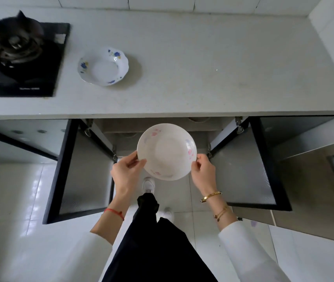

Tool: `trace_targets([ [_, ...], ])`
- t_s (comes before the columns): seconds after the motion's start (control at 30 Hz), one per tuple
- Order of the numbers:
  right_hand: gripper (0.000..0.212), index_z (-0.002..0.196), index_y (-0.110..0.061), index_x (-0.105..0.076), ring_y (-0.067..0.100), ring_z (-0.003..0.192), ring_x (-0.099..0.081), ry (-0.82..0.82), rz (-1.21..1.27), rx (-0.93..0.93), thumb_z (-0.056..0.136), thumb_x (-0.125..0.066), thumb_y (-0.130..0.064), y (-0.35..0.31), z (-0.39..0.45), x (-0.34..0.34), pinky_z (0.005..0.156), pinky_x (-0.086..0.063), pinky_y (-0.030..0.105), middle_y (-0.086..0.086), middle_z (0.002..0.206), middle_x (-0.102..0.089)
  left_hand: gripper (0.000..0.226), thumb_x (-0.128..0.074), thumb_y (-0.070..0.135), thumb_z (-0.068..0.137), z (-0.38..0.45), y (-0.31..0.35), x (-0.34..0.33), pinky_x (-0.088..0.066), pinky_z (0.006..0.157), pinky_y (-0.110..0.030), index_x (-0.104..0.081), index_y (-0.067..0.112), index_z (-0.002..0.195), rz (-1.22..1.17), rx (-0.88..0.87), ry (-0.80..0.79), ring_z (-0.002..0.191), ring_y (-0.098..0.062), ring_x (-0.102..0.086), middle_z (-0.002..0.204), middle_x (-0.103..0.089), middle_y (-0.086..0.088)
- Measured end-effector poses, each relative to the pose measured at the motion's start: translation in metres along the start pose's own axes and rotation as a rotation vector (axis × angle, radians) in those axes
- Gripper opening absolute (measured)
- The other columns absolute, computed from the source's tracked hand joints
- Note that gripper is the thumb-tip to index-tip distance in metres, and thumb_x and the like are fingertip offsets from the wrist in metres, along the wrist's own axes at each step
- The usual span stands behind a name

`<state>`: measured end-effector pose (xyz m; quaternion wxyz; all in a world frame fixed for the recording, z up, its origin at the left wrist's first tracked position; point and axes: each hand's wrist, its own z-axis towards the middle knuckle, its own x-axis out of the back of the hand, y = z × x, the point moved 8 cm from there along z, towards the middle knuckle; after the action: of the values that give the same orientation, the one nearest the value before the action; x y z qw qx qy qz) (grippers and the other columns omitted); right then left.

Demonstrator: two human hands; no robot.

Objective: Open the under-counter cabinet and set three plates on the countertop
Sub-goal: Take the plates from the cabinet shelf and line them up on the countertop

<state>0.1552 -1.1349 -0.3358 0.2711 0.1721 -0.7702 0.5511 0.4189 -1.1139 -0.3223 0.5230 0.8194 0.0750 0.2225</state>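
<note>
Plates are the matter here, and one pink-flowered plate (166, 151) is held at the centre of the frame, level and face up, in front of the open cabinet (162, 127). It is grasped at its opposite rims by both hands: the left hand (126, 171) pinches the lower-left rim, thumb on top and fingers curled beneath, and the right hand (203, 174) pinches the right rim in the same way. A red string (114, 212) is worn on the left wrist, gold bracelets (210, 196) on the right, and white sleeves (243, 247) cover both forearms.

Two cabinet doors are swung wide open, the left door (80, 171) at centre left and the right door (249, 163) at centre right, with the dim cabinet interior seen between them under the desk edge. Below the held plate, dark trousers and white shoes (149, 184) are seen on a pale tiled floor (20, 200).

A blue-flowered plate (103, 66) is set on the white desk (202, 58) in the upper part of the frame, left of centre. Near it, at upper left, a black gas hob (46, 64) is set into the desk, well apart from the held plate.
</note>
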Motion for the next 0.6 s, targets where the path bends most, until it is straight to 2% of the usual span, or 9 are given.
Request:
trace_targets([
  [0.07,0.013,0.098,-0.010,-0.056,0.004,0.060,-0.053,0.018,0.005,0.032,0.092,-0.046,-0.004,-0.019,-0.004,0.013,0.050,-0.042,0.006,-0.013,0.071,-0.056,0.036,-0.076,0.011,0.074,-0.005,0.020,0.007,-0.047,0.071,-0.001,-0.074,0.020,0.108,0.000,-0.031,-0.006,0.073,0.008,-0.067,0.089,-0.075,0.007],
  [0.17,0.011,0.097,-0.009,-0.056,0.004,0.055,-0.050,0.037,0.022,0.072,0.092,-0.047,-0.005,-0.043,-0.005,0.026,0.046,-0.039,0.007,-0.013,0.068,-0.055,0.035,-0.075,0.012,0.074,-0.009,0.044,0.017,-0.047,0.071,-0.001,-0.074,0.022,0.108,-0.009,-0.066,-0.018,0.075,0.009,-0.068,0.091,-0.075,0.007],
  [0.3,0.011,0.098,-0.008,-0.057,0.004,0.053,-0.048,0.036,0.037,0.105,0.093,-0.047,-0.006,-0.068,0.003,0.031,0.045,-0.039,0.007,-0.009,0.066,-0.055,0.035,-0.076,0.014,0.074,-0.002,0.071,0.025,-0.053,0.082,-0.014,-0.073,0.021,0.108,-0.025,-0.092,-0.033,0.081,0.002,-0.070,0.091,-0.076,0.006],
  [0.37,0.012,0.098,-0.008,-0.057,0.003,0.055,-0.049,0.037,0.041,0.110,0.093,-0.046,-0.006,-0.079,0.012,0.031,0.047,-0.039,0.006,-0.010,0.069,-0.054,0.034,-0.076,0.014,0.074,0.007,0.084,0.028,-0.053,0.082,-0.015,-0.074,0.021,0.108,-0.017,-0.122,-0.036,0.075,0.010,-0.067,0.086,-0.074,0.012],
  [0.47,0.011,0.097,-0.008,-0.056,0.003,0.058,-0.049,0.041,0.037,0.094,0.093,-0.046,-0.007,-0.094,0.031,0.027,0.049,-0.038,0.012,-0.010,0.071,-0.054,0.033,-0.077,0.014,0.074,0.029,0.099,0.029,-0.053,0.087,-0.022,-0.074,0.020,0.106,-0.015,-0.140,-0.051,0.075,0.008,-0.067,0.079,-0.070,0.023],
  [0.6,0.010,0.093,-0.011,-0.055,0.002,0.059,-0.048,0.084,0.026,0.110,0.092,-0.046,-0.006,-0.121,0.065,0.021,0.051,-0.039,0.006,-0.010,0.070,-0.054,0.037,-0.076,0.014,0.075,0.073,0.115,0.025,-0.054,0.092,-0.027,-0.071,0.014,0.112,0.007,-0.142,-0.067,0.080,0.003,-0.067,0.083,-0.070,0.017],
])
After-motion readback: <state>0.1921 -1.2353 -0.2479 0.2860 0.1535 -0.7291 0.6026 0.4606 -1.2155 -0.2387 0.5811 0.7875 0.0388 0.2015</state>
